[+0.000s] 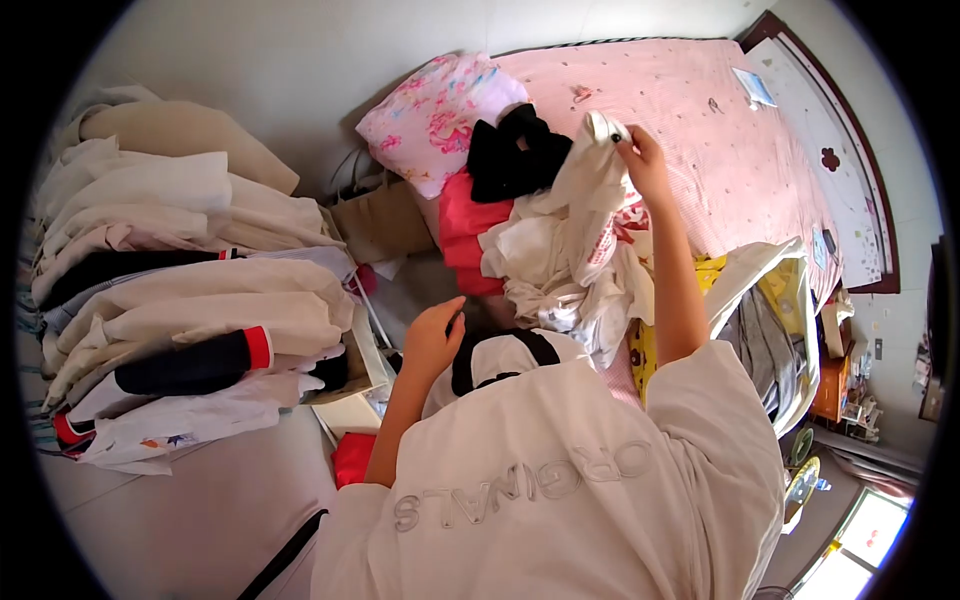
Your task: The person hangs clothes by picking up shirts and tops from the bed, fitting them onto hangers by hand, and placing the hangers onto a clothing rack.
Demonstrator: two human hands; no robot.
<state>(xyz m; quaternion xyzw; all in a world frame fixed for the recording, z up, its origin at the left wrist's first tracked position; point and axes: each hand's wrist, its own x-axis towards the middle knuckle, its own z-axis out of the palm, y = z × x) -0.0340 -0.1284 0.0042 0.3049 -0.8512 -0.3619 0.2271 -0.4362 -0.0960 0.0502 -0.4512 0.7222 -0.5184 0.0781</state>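
My right hand [645,165] pinches the raised end of a white garment [595,185] above the pink bed. The garment hangs over a pile of white clothes [535,250], with red print showing beside it. My left hand [432,338] is closed in front of my chest, at the near side of the pile; a small dark thing shows at its fingers, too small to name. Behind the pile lies a black garment [520,150], and a bright pink cloth [470,230] is left of it.
Many clothes [200,300] hang in a row on the left. A floral pillow [440,115] rests on the pink bed [680,120]. At the right stands a white-rimmed basket [800,340] with grey clothes. A brown bag [380,222] is near the wall.
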